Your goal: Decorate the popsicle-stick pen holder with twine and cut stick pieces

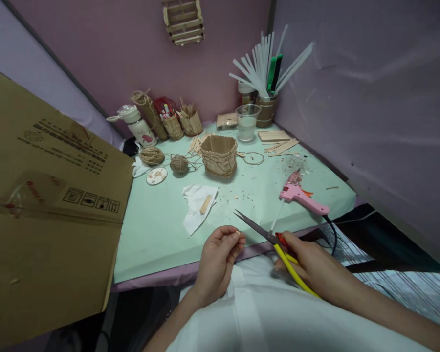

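My left hand (pixel 220 256) is closed at the table's front edge, thumb and fingertips pinching a tiny pale piece that looks like wood. In my right hand (pixel 308 264) is a pair of scissors (pixel 258 228) with yellow and red handles. Their blades point up and left, the tips only slightly parted and away from the left hand's fingers. Just beyond the hands lies a crumpled white tissue (pixel 191 217) with a short flat wooden piece (pixel 206 204) on it. A textured tan basket-like box (pixel 220 157) stands farther back.
A pink glue gun (pixel 304 196) lies at right, its cord running off the edge. Behind are a plastic cup of liquid (pixel 247 124), craft sticks (pixel 273 136), twine balls (pixel 179 165), a bottle (pixel 137 126) and stick holders (pixel 190 122). A large cardboard box (pixel 55 205) borders the left.
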The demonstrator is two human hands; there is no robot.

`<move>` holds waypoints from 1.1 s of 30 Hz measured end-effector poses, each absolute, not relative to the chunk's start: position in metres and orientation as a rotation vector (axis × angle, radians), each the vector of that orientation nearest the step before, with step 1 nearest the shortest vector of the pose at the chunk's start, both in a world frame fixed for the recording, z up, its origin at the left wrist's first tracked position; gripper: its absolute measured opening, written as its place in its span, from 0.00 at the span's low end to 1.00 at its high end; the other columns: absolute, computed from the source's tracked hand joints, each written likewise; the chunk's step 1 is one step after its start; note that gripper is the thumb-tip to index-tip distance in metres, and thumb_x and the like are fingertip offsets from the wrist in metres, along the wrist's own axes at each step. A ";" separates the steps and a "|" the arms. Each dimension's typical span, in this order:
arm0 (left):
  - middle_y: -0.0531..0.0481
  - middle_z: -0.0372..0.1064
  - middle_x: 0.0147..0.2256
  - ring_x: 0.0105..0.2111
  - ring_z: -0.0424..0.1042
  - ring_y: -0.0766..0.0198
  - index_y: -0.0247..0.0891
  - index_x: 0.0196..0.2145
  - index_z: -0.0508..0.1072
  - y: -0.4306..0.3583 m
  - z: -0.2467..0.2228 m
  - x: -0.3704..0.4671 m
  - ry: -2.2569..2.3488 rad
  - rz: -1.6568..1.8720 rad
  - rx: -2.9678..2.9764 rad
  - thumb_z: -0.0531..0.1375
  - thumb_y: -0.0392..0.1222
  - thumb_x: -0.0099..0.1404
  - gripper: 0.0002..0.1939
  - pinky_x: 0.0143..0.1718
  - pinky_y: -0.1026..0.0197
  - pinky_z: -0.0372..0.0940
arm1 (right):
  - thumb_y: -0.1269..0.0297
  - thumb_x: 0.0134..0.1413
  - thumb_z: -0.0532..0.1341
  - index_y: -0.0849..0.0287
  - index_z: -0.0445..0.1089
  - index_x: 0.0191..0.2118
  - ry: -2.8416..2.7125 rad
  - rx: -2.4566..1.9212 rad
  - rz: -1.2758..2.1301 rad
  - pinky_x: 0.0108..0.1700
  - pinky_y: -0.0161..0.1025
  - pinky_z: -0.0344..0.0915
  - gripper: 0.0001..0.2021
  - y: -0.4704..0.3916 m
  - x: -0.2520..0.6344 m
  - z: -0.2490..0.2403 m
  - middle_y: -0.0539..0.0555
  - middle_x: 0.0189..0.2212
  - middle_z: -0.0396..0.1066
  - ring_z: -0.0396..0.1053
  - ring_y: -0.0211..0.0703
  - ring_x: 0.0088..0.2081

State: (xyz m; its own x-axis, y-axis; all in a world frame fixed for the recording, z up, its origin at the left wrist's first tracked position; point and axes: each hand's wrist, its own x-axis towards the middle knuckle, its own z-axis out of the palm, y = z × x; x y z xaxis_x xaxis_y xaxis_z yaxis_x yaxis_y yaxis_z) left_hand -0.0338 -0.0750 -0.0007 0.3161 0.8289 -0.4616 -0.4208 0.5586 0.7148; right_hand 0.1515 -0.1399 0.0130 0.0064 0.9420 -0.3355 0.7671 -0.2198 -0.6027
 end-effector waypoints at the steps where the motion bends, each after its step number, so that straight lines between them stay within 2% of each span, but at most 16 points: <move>1: 0.50 0.72 0.29 0.29 0.70 0.72 0.35 0.31 0.72 -0.075 0.000 -0.034 0.914 0.872 0.519 0.67 0.38 0.51 0.10 0.33 0.70 0.65 | 0.57 0.52 0.57 0.54 0.57 0.33 -1.793 -2.033 1.023 0.26 0.33 0.53 0.08 -0.140 0.151 0.013 0.51 0.26 0.72 0.68 0.43 0.27; 6: 0.52 0.70 0.28 0.29 0.70 0.71 0.34 0.30 0.73 -0.076 -0.001 -0.033 0.896 0.880 0.536 0.67 0.38 0.50 0.10 0.33 0.69 0.66 | 0.53 0.47 0.61 0.54 0.59 0.35 -1.935 -2.132 0.809 0.24 0.33 0.49 0.14 -0.142 0.150 0.010 0.50 0.24 0.70 0.69 0.46 0.25; 11: 0.53 0.69 0.27 0.27 0.68 0.72 0.35 0.27 0.72 -0.076 -0.005 -0.033 0.879 0.919 0.538 0.68 0.37 0.48 0.09 0.33 0.69 0.65 | 0.51 0.47 0.61 0.54 0.59 0.35 -2.025 -2.103 0.630 0.24 0.34 0.52 0.16 -0.144 0.150 0.010 0.51 0.25 0.70 0.70 0.48 0.27; 23: 0.54 0.69 0.26 0.25 0.67 0.73 0.35 0.27 0.72 -0.076 -0.007 -0.032 0.898 0.917 0.548 0.68 0.35 0.46 0.09 0.31 0.69 0.64 | 0.50 0.47 0.61 0.55 0.59 0.36 -2.059 -2.067 0.589 0.26 0.35 0.55 0.17 -0.144 0.150 0.009 0.52 0.28 0.71 0.71 0.49 0.29; 33: 0.54 0.69 0.26 0.26 0.68 0.73 0.35 0.27 0.72 -0.078 -0.007 -0.033 0.865 0.910 0.515 0.68 0.35 0.48 0.09 0.31 0.70 0.64 | 0.49 0.49 0.60 0.55 0.59 0.36 -2.122 -2.128 0.599 0.23 0.34 0.51 0.16 -0.144 0.148 0.009 0.52 0.25 0.71 0.71 0.50 0.27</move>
State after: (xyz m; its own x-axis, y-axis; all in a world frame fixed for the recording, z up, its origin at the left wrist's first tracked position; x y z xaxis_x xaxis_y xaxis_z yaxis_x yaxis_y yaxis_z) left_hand -0.0328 -0.0782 -0.0066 0.3262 0.8458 -0.4223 -0.4646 0.5325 0.7075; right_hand 0.1484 -0.1441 0.0094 -0.0341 0.9754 -0.2177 0.9453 -0.0393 -0.3240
